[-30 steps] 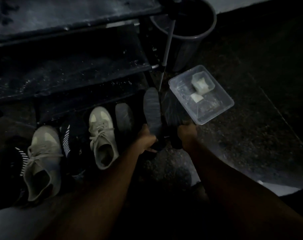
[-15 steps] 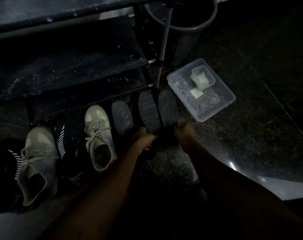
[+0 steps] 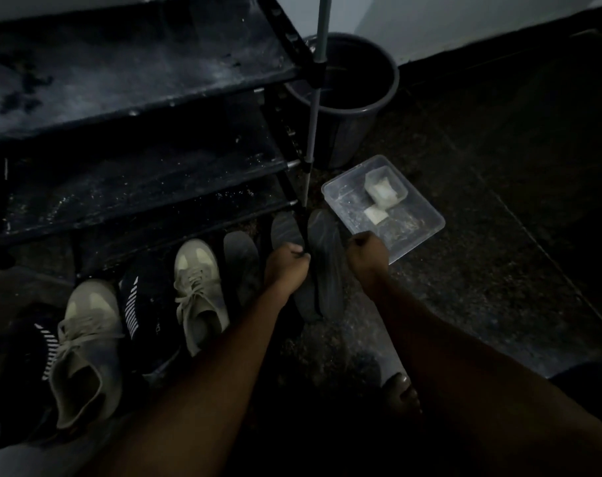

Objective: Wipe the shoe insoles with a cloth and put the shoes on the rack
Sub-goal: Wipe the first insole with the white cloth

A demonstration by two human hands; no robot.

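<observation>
**Insoles out; shoes not yet racked**

Four shoes [image 3: 86, 339] are lying on the floor [image 3: 464, 287] before the rack [image 3: 138, 98]; its visible shelves are carrying none, so racking is still pending; wiping progress is not showing; a loose insole [image 3: 241, 256] is lying toe toward the rack; the left grip [image 3: 287, 261] is pinching the held insoles [image 3: 325, 270], long axes running toe-away, heels nearest; the right grip [image 3: 366, 251] is curling, contents indiscernible.

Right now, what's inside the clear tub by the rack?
The tub holds a smaller clear cup with something white in it, and a flat white piece beside it. The right hand covers its near edge. Too dark to identify.
</observation>
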